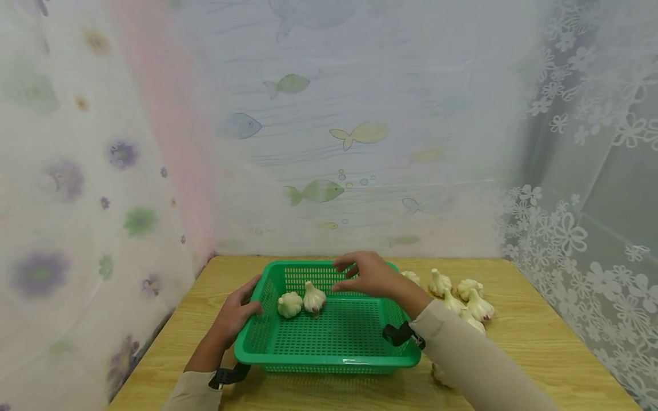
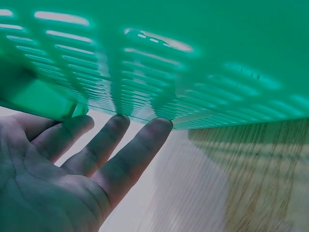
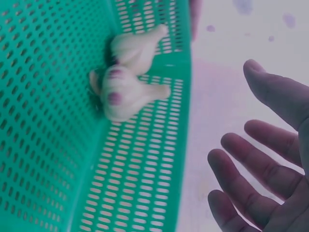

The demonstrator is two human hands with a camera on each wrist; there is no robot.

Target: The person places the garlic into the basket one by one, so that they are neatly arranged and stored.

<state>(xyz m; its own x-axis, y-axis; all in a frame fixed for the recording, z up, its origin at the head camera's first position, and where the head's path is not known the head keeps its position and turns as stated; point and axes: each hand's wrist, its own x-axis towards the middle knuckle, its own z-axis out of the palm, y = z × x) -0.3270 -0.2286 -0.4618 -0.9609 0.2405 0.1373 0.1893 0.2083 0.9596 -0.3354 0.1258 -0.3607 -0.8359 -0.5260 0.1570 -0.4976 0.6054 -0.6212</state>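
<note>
A green plastic basket (image 1: 329, 361) with slotted walls stands on the wooden table. Inside, toward its left back, two garlic bulbs sit side by side: one (image 1: 290, 305) near the left wall, the other (image 1: 314, 297) with its neck up. My left hand (image 1: 235, 311) holds the basket's left side, thumb over the rim. From the left wrist view, fingertips (image 2: 159, 126) touch the outer wall. Over the back right part of the basket hovers my right hand (image 1: 367, 274), fingers spread and slightly bent. Nothing lies between the right fingers (image 3: 241, 188) in the right wrist view.
Right of the basket lies a loose group of several garlic bulbs (image 1: 480, 308) on the table (image 1: 534, 342). Another bulb (image 1: 442, 375) is partly hidden by the right sleeve near the front. Patterned curtains (image 1: 421, 188) hang behind and at both sides.
</note>
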